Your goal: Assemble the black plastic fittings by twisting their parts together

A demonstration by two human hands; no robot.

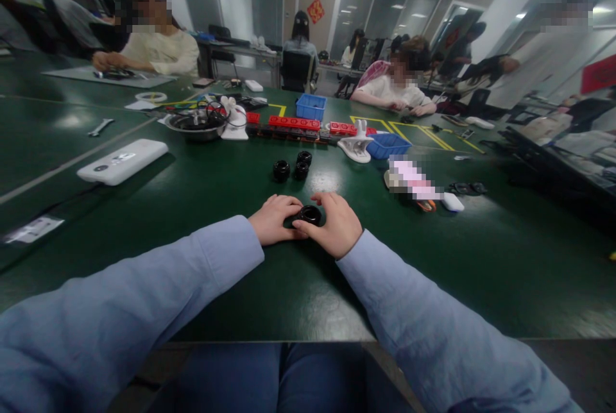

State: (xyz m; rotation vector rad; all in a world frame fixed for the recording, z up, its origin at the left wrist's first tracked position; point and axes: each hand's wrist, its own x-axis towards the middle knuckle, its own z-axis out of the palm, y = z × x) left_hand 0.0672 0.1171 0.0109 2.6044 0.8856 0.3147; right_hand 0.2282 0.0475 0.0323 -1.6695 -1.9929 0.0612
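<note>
Both my hands meet over a small black ring-shaped part on the dark green table. My left hand curls its fingers against the part's left side. My right hand wraps around its right side, thumb on the near edge. Three more black round parts stand in a cluster a little farther out, straight ahead of my hands. Light blue sleeves cover both my forearms.
A white flat device lies at the left. Farther out are a metal bowl of cables, red blocks, two blue bins, a white clamp. Other people sit at the far side. The table's near edge runs just below my elbows.
</note>
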